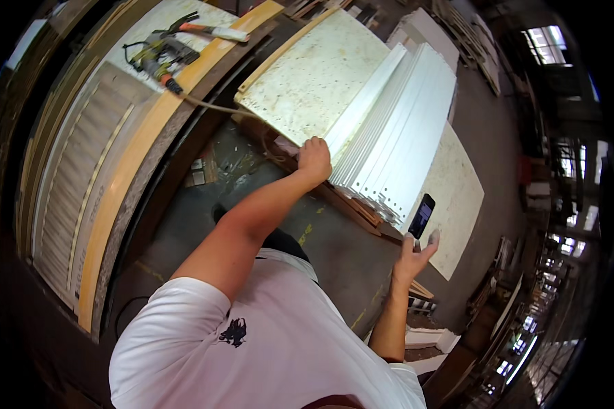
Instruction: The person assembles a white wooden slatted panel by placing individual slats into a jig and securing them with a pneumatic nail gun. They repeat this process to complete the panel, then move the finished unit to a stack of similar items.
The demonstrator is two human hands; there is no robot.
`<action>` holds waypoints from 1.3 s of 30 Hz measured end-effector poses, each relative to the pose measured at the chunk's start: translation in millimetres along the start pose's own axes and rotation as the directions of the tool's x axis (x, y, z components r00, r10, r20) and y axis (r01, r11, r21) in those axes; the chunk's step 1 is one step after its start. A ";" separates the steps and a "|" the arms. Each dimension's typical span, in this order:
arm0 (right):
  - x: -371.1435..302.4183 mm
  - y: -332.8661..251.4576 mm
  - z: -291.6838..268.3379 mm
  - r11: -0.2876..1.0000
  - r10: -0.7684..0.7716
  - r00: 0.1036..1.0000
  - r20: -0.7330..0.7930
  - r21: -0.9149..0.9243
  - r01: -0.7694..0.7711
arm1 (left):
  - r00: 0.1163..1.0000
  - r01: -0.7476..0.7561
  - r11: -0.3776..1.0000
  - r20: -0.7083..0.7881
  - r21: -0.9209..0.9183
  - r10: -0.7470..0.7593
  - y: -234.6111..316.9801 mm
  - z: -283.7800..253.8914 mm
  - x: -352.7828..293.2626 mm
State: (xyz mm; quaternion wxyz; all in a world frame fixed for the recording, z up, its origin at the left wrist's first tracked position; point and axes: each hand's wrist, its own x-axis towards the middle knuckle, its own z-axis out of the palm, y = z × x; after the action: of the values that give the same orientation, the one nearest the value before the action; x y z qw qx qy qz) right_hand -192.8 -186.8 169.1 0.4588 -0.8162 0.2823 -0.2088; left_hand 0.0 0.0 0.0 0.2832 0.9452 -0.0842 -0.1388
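My left hand (314,161), fingers curled, is closed at the near end of a white strip (365,95). That strip lies at the left side of a stack of long white strips (402,129), with several small dark holes near their near ends. At the stack's near right corner, my right hand (414,260) holds a black phone (423,215) by its lower end. The phone's screen faces up toward me, and the thumb stands away from it. My left fingertips are partly hidden.
Speckled pale boards (307,71) lie beneath the strips. On the left, a bench with a wooden edge (126,184) carries a power tool (160,58) and a hammer (215,31). A cord (218,108) runs from the bench toward the boards. Wood pieces (450,27) lie beyond.
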 end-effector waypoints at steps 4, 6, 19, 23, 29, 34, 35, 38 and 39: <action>44.6 -63.2 34.0 0.839 -0.496 0.863 0.093 -0.206 0.504 | 0.986 -0.018 0.994 -0.169 -0.104 0.000 48.7 -13.9 41.4; 1.7 -66.2 79.4 0.951 -0.310 0.916 0.253 0.067 0.303 | 0.995 0.009 1.000 -0.099 0.011 -0.008 14.6 -36.2 -1.4; -10.2 -42.5 328.2 0.131 0.165 0.493 0.854 0.477 -0.869 | 0.967 0.223 0.948 0.075 0.226 -0.245 -95.3 -234.8 -216.1; -41.4 -112.3 333.9 0.280 0.062 0.474 0.878 0.440 -0.853 | 0.954 0.154 0.971 -0.228 -0.180 -0.194 -115.2 -215.4 -186.3; -82.1 -176.7 388.7 0.452 -0.060 0.461 0.886 0.436 -0.778 | 0.705 0.236 0.896 -0.568 -0.376 -0.424 -212.5 -254.9 -227.3; -39.7 -223.6 417.1 0.808 -0.101 0.813 0.574 0.525 -0.270 | 0.575 0.345 0.938 -0.782 -0.037 -0.242 -410.6 -344.1 -324.2; -39.8 -221.6 415.9 0.819 -0.074 0.810 0.581 0.500 -0.283 | 0.582 0.415 0.907 -0.786 0.067 -0.208 -447.5 -363.1 -348.2; -57.8 -232.2 408.4 0.908 -0.054 0.861 0.505 0.383 -0.168 | 0.570 0.526 0.843 -0.783 0.114 -0.249 -531.8 -415.2 -382.1; -68.0 -234.3 407.7 0.923 -0.059 0.863 0.501 0.357 -0.144 | 0.560 0.533 0.838 -0.791 0.119 -0.244 -570.9 -420.5 -392.5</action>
State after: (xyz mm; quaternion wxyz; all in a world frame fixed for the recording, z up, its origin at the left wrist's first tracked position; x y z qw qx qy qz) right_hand 63.6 213.2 166.0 0.6710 -0.7302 0.1251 -0.0295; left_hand -195.4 779.9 102.2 0.0831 0.9439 0.2315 0.2202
